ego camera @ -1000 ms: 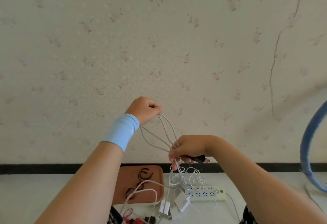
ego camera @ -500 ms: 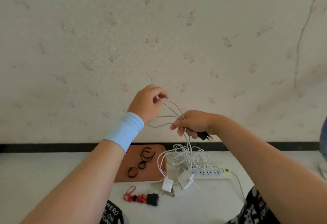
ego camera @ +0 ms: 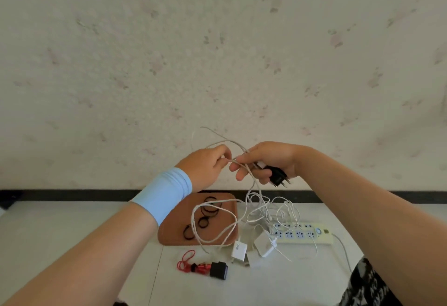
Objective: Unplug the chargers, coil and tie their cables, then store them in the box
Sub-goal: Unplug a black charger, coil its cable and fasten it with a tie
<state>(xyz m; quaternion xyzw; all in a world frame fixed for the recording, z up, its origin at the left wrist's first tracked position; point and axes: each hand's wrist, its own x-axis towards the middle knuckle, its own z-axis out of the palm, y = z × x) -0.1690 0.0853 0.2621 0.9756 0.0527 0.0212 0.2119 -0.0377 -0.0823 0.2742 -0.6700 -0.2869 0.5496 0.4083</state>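
Both hands are raised in front of the wall, close together. The left hand [ego camera: 205,168], with one pale blue cloth wristband [ego camera: 164,197] on its wrist, pinches a thin white cable [ego camera: 219,141] between thumb and fingertips. The right hand [ego camera: 266,160] is curled round one black charger [ego camera: 278,176], glossy and blocky, with its metal prongs pointing down and to the right, and it also grips strands of the same cable. Above the hands the cable arches in loose loops; below the right hand it hangs into a tangle of white wire [ego camera: 261,209] on the floor [ego camera: 72,233].

Under the tangle lie three white chargers [ego camera: 239,250], smooth rounded blocks, touching or overlapping one another. Just to their right lies one long cream power strip [ego camera: 325,239] with two rows of sockets. Left of them is one brown tray [ego camera: 169,235] with rounded corners, holding black elastic rings [ego camera: 203,222], about four, though they overlap too much for a sure count. In front of the tray lies one bundled red cable [ego camera: 193,263] joined to a second black charger [ego camera: 219,270]
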